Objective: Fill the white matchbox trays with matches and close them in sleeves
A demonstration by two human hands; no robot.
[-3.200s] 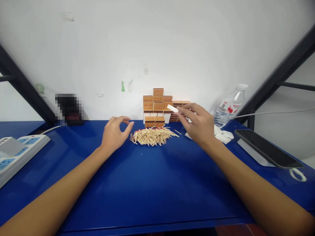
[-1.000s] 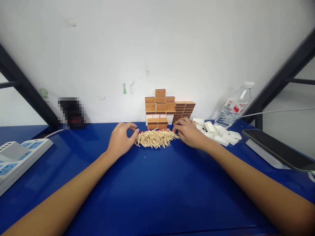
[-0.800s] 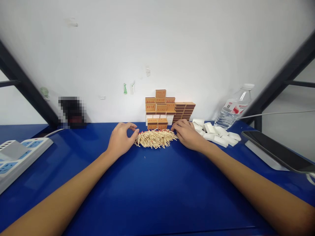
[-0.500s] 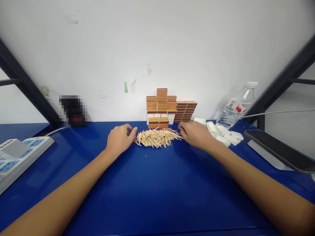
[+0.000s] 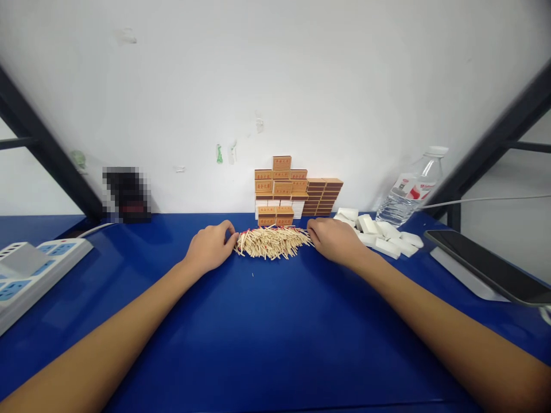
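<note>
A long heap of loose wooden matches (image 5: 272,244) with red heads lies on the blue tabletop. At its left end rests my left hand (image 5: 212,245). Its fingers are bent, and a gap shows between thumb and index finger. My right hand (image 5: 333,238) sits against the heap's right end. Its fingers are curled in and pressed together, and what they may hold is hidden. Right behind the heap stand two orange matchboxes (image 5: 275,216). Further back, a stepped stack of matchboxes (image 5: 282,187) rises by the wall.
Another matchbox stack (image 5: 323,198) shows its dark striking sides. White blocks (image 5: 385,235) lie jumbled beside my right hand. A water bottle (image 5: 411,186) leans at the wall, near a phone (image 5: 486,264) at the right. At the left are a power strip (image 5: 47,269) and a blurred dark object (image 5: 128,195).
My right hand has moved a little left, and the right end of the match heap is now shorter and tighter. My left hand has hardly moved. The view has shifted slightly.
</note>
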